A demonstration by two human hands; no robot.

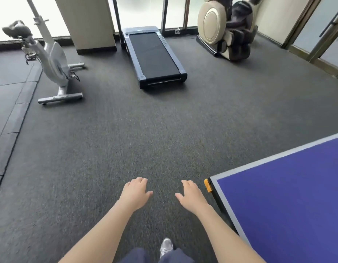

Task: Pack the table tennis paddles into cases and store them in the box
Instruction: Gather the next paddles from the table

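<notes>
My left hand and my right hand are held out in front of me over the grey carpet, palms down, fingers loosely apart, holding nothing. A corner of the blue table tennis table fills the lower right, just right of my right hand, with an orange corner guard. No paddle, case or box shows in this view.
A treadmill lies flat at the far middle, an exercise bike stands at the far left, a massage chair at the far right. A pillar stands behind. My shoe shows below on the carpet.
</notes>
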